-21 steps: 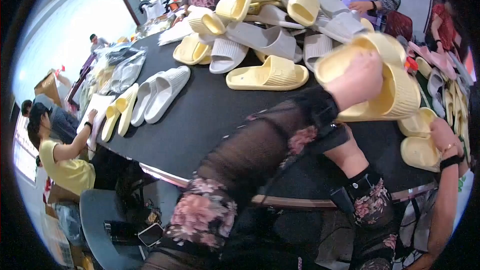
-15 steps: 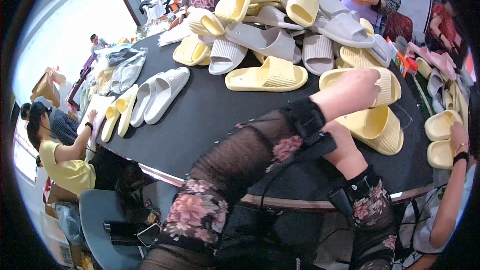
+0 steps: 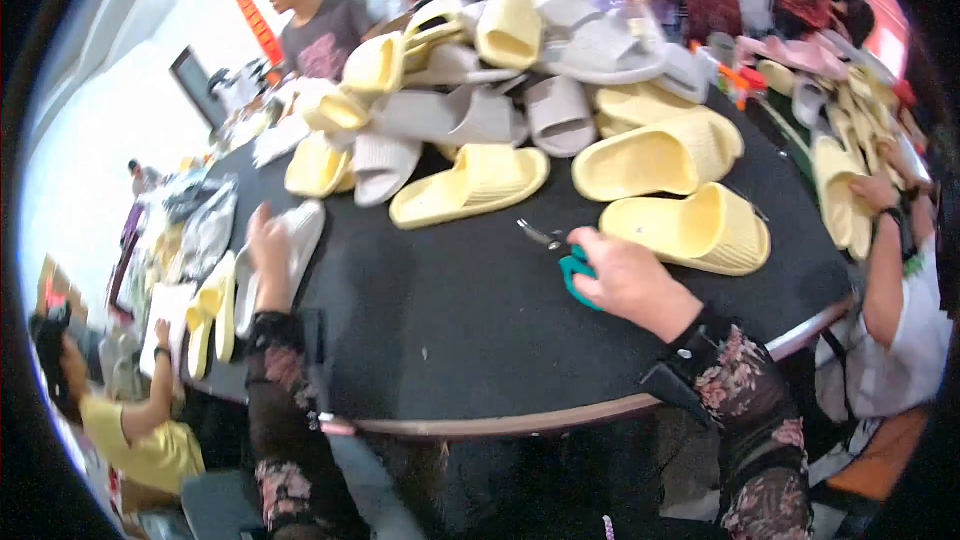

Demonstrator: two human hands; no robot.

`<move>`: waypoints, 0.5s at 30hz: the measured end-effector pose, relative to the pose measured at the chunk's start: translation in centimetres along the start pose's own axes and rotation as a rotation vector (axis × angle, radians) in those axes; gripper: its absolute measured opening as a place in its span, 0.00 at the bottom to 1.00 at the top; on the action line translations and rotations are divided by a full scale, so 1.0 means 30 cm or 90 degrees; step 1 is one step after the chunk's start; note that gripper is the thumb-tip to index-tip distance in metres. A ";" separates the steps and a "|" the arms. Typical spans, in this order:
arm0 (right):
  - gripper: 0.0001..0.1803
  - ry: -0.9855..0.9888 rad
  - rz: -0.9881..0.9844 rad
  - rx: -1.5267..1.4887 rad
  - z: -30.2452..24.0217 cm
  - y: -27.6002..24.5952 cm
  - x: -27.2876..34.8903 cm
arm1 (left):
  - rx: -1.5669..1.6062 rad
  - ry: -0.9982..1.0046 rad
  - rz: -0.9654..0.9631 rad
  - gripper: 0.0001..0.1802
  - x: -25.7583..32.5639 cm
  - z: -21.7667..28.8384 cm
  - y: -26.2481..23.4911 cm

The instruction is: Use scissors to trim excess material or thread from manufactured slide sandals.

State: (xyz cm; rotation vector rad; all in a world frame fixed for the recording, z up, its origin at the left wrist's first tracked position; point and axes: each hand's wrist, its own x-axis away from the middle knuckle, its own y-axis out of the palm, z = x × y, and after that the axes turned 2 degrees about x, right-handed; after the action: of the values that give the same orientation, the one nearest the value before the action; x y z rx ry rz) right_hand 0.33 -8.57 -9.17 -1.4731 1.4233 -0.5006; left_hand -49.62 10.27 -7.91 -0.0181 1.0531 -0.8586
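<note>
My right hand [image 3: 640,282] is wrapped around the teal handles of a pair of small snips [image 3: 577,280], their short metal blades pointing up and left above the black table. A pair of yellow slippers lies just beyond it: the nearer slipper [image 3: 690,224] and one behind it [image 3: 640,168]. Over at the left, my left hand [image 3: 264,252] is on or just above the grey slippers [image 3: 303,230]; motion blur hides whether it grips them. Another yellow slipper [image 3: 470,185] lies on its own between the two hands.
A heap of yellow and grey slippers [image 3: 560,115] covers the table's far side. Yellow slippers [image 3: 205,325] and plastic bags [image 3: 205,230] lie at the left. Co-workers sit or stand around; a neighbour's hand [image 3: 875,190] holds yellow slippers at the right. The table edge [image 3: 500,427] curves in front.
My left hand has swung from the yellow slippers at the right to the grey pair at the left. My right hand has drawn back from the slipper, and the snips now show. The view has turned.
</note>
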 end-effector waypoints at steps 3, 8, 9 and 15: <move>0.19 0.012 -0.008 0.024 0.046 0.004 -0.004 | 0.238 -0.297 -0.086 0.14 0.018 -0.144 -0.070; 0.18 0.040 -0.018 0.027 0.059 -0.022 0.024 | 0.332 -0.471 -0.226 0.28 0.098 -0.172 -0.090; 0.18 0.043 -0.026 0.020 0.055 -0.023 0.023 | 0.335 -0.469 -0.227 0.28 0.083 -0.173 -0.084; 0.18 0.030 -0.042 0.005 0.028 -0.023 0.007 | 0.479 -0.643 -0.198 0.27 0.025 -0.222 -0.076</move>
State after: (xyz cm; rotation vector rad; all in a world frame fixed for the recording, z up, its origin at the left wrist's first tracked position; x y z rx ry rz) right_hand 1.43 -8.57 -9.02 -1.5152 1.4111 -0.5840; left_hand -55.95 10.74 -11.05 0.0187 -0.2545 -1.2806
